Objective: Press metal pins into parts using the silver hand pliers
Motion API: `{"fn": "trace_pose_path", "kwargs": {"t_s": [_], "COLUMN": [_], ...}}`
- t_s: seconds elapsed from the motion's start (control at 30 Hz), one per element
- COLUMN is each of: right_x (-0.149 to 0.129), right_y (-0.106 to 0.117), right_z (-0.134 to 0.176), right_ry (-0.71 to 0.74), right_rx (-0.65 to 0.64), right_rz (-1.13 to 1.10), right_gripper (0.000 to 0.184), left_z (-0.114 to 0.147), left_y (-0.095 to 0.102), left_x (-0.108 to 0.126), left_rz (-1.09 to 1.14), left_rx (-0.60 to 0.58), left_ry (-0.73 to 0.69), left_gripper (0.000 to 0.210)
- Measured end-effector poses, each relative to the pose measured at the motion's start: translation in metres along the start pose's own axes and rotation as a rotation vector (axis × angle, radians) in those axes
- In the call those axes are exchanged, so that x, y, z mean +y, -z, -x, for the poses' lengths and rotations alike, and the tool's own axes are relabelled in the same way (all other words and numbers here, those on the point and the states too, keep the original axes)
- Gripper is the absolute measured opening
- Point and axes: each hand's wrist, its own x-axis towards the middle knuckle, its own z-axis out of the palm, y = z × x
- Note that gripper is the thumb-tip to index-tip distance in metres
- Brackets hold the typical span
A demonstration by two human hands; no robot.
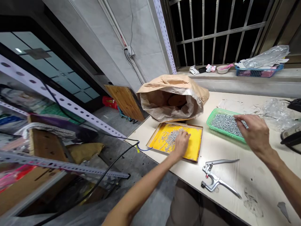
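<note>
My left hand (pixel 181 144) rests low over a yellow-lined shallow tray (pixel 194 145), its visible fingers bent and apart. It touches the right side of a loose pile of small silver metal pieces (pixel 171 138); their exact kind is too small to tell. Over the right end of a green plastic basket (pixel 213 128), my right hand (pixel 255 131) holds thumb and fingertips close together in a pinch. Whatever is between them is hidden or too small to name. Similar silver pieces (pixel 223 122) fill the basket. Metal hand pliers (pixel 215 180) with spread handles lie nearer me, untouched.
A large brown paper sack (pixel 174 94) lies behind the tray, its mouth facing me. Clear plastic wrap (pixel 276 111) sits at the right. A black cable (pixel 110 166) hangs by the table's left edge. A blue basket (pixel 256 72) stands on the sill.
</note>
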Motion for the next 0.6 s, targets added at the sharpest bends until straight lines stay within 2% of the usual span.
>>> {"fn": "trace_pose_path", "kwargs": {"t_s": [0.1, 0.23, 0.43, 0.6], "right_x": [0.023, 0.005, -0.044, -0.060], "right_y": [-0.005, -0.003, 0.013, 0.015], "right_z": [0.013, 0.061, 0.139, 0.174], "right_ry": [-0.055, -0.006, 0.074, 0.023], "right_rx": [-0.123, -0.247, -0.444, -0.531], "right_rz": [0.174, 0.094, -0.173, -0.249], "right_gripper": [0.031, 0.036, 0.033, 0.028], "left_z": [-0.028, -0.036, -0.041, -0.053], "left_y": [0.007, 0.005, 0.001, 0.006], "left_x": [-0.036, -0.048, -0.050, -0.053], "left_rz": [-0.146, -0.211, -0.273, -0.299], "left_rx": [-0.184, -0.341, -0.412, -0.368], "left_ry": [-0.010, -0.139, -0.319, -0.403], "left_gripper": [0.019, 0.020, 0.019, 0.015]}}
